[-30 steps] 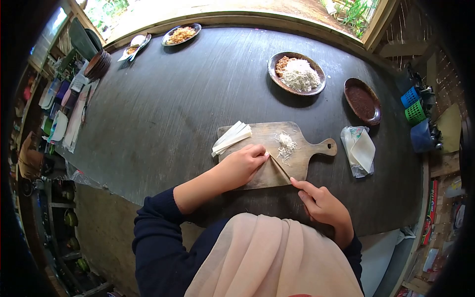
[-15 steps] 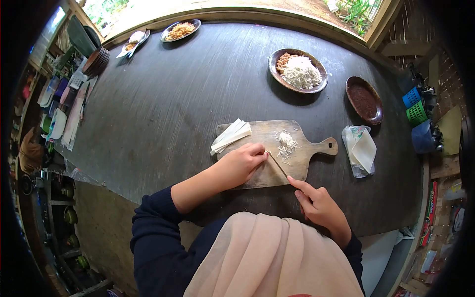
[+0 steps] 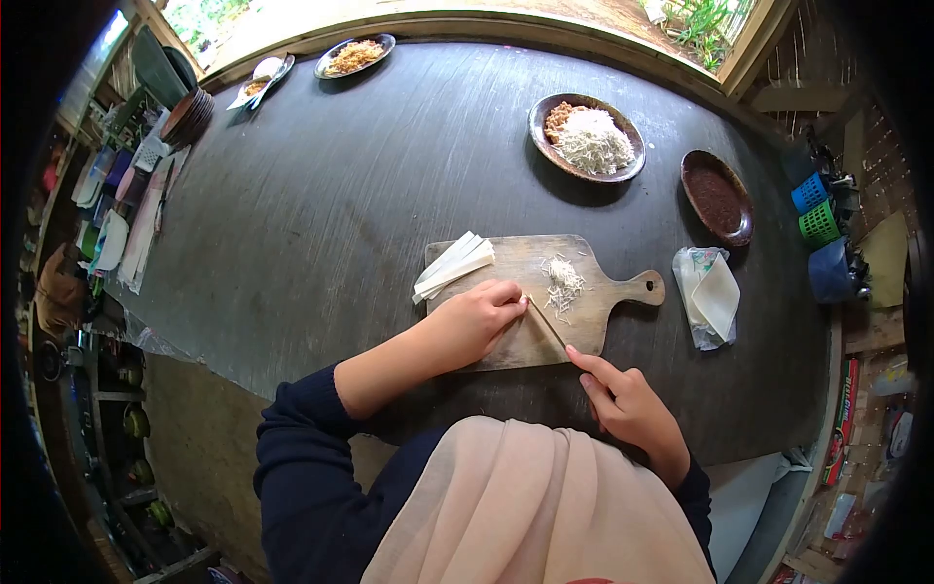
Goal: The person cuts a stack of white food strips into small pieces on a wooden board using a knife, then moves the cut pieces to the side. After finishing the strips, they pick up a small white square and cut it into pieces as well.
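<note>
A wooden cutting board (image 3: 506,349) with a handle lies on the dark table before me. My left hand (image 3: 477,323) is closed on it, fingertips pinched at the knife; a small white end shows there, and the rest of that strip is hidden under my fingers. In my right hand (image 3: 628,404) is a knife (image 3: 548,324), its thin blade slanting across the board to my left fingertips. Several flat white strips (image 3: 453,267) are stacked at the board's upper left. Right of the blade sits a small heap of fine white shreds (image 3: 563,282).
Beyond the board stands a brown plate (image 3: 538,146) of white shreds and brown food. To the right are an oval brown dish (image 3: 742,229) and a plastic packet (image 3: 707,298) with a white sheet. A plate of shredded food (image 3: 355,58) and stacked brown plates (image 3: 188,120) stand far left.
Hardly anything differs. Both hands, the knife and the board keep their places, and the view has shifted only slightly.
</note>
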A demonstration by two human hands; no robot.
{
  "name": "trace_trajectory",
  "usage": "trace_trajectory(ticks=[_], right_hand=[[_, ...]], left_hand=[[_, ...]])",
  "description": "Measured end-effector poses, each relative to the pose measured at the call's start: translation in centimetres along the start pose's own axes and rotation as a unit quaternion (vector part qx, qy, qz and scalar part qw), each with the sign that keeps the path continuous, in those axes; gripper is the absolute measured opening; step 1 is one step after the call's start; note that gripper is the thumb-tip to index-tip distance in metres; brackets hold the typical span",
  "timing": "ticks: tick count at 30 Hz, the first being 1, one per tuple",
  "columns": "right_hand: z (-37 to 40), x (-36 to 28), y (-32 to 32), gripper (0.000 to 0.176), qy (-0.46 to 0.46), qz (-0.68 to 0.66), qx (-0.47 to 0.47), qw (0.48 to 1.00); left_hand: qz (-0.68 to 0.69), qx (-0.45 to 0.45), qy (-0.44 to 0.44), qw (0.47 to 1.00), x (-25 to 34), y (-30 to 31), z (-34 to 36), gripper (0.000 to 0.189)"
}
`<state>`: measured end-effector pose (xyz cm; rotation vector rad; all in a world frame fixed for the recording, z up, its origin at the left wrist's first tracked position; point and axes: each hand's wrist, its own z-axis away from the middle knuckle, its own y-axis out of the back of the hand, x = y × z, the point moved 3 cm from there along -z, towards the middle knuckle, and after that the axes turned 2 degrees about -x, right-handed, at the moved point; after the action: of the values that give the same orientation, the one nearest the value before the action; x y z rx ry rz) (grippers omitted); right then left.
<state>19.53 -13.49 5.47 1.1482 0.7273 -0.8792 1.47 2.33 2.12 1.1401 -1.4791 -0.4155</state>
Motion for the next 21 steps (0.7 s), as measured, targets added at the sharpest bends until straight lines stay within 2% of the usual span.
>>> trace_trajectory(ticks=[21], right_hand=[[-0.02, -0.14, 0.19, 0.042, 0.013, 0.033, 0.001, 0.999]], left_hand=[[0.002, -0.006, -0.003, 1.000, -0.13, 0.15, 0.04, 0.025]])
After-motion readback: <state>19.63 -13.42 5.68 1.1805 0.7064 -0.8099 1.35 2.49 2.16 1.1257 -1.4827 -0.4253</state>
